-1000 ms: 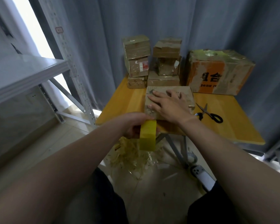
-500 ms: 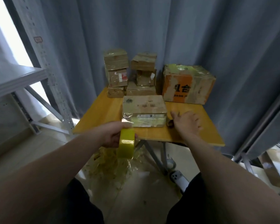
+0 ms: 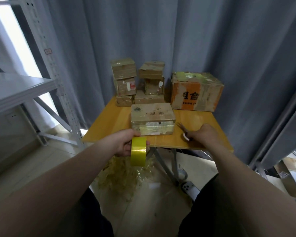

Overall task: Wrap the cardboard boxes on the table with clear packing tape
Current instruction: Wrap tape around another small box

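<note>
Gripping the tape roll [image 3: 138, 153] in the left hand [image 3: 125, 144], below the table's [image 3: 109, 124] front edge.
The right hand [image 3: 205, 135] closes on scissors [image 3: 184, 131] beside the taped box [image 3: 152, 119], mid-table.

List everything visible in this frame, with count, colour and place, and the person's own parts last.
Flat brown cardboard box: one, tape-wrapped, front middle of the table.
Small brown cardboard boxes: about six, in two stacks at the table's back left.
Large orange-and-brown cardboard carton: one, back right.
Yellow wooden table: one, before the grey curtain.
Yellow roll of packing tape: one, at the table's front edge.
Black-handled scissors: one pair, blurred, right of the flat box.
Tangle of used clear tape: one heap, on the floor under the table.
White metal shelving: one unit, left.
Left hand: grip closed on the tape roll.
Right hand: closed over the scissors' handles.
</note>
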`<state>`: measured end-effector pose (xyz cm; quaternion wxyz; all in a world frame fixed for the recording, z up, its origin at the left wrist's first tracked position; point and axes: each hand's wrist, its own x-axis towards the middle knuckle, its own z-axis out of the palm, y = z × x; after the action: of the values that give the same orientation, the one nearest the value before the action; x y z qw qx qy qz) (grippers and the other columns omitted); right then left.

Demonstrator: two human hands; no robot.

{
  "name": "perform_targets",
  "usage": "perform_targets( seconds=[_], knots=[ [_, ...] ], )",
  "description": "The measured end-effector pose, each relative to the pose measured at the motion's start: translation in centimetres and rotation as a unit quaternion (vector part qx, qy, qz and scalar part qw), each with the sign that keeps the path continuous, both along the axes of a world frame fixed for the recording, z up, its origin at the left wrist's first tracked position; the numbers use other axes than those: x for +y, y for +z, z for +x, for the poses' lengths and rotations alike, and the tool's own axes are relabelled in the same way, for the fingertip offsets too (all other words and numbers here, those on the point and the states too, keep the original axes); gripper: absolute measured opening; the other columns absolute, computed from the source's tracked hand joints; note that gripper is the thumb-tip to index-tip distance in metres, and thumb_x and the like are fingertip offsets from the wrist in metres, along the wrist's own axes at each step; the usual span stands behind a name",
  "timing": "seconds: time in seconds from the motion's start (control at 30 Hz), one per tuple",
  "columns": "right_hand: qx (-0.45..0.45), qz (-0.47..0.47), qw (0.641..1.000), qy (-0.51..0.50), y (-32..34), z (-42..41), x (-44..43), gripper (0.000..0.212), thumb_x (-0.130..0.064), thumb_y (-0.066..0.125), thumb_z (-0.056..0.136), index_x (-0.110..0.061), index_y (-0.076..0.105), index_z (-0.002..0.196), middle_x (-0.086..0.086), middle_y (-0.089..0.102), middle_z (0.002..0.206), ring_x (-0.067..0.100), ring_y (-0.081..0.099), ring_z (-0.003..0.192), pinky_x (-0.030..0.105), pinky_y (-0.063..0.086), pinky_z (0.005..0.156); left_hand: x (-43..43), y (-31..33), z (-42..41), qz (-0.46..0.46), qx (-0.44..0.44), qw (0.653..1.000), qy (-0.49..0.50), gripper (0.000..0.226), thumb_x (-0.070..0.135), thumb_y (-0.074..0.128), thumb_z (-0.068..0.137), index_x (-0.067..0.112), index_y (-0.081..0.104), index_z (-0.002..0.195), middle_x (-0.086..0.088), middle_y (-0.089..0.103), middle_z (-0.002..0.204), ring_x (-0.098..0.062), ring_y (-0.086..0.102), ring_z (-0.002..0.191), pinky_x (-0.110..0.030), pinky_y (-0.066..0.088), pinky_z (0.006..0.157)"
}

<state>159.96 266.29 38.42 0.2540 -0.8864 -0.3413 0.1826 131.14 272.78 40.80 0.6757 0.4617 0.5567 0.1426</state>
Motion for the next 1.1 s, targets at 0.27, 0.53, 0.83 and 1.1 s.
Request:
perform_targets(
  seconds=[0.27,0.53,0.83,1.1],
  knots=[
    [0.37,0.122,0.876,0.284,4.5,-3.4,-0.9,0.027,-0.024,0.078,0.089,-0.009,0.074,0.111,0.005,0.073,0.089,0.012,0.056,0.059,0.024,0.054,0.048,-0.6,-0.1,-0.1,-0.021,-0.031,0.999,0.007,0.014,0.021,0.057,0.104,0.011,0.067,0.107,-0.008,0.079,0.082,-0.018,0.072,0.055,-0.031,0.057,0.059],
    [0.201,-0.183,0.893,0.359,6.1,-3.9,1.3,0.055,-0.035,0.086,0.079,-0.01,0.065,0.123,-0.001,0.069,0.076,0.012,0.056,0.061,0.029,0.057,0.055,-0.3,-1.1,0.2,-0.026,-0.048,0.998,0.02,0.019,0.02,0.06,0.103,0.006,0.068,0.113,-0.009,0.078,0.081,-0.017,0.067,0.052,-0.032,0.057,0.064],
    [0.199,-0.15,0.884,0.394,4.8,-5.8,5.2,0.055,-0.031,0.087,0.078,-0.006,0.07,0.124,0.006,0.065,0.092,0.009,0.06,0.065,0.028,0.061,0.06,0.3,-1.9,0.1,-0.023,-0.056,0.998,0.021,0.024,0.019,0.063,0.101,0.004,0.067,0.12,-0.01,0.078,0.083,-0.017,0.068,0.057,-0.029,0.058,0.062],
    [0.205,-0.138,0.878,0.409,4.1,-5.6,5.8,0.035,-0.021,0.086,0.078,-0.003,0.077,0.106,0.009,0.067,0.081,0.011,0.058,0.059,0.028,0.063,0.06,0.8,-2.9,-0.1,0.021,-0.063,0.998,0.008,0.023,0.017,0.06,0.102,0.004,0.065,0.12,-0.014,0.078,0.085,-0.024,0.07,0.072,-0.036,0.058,0.074]
  ],
)
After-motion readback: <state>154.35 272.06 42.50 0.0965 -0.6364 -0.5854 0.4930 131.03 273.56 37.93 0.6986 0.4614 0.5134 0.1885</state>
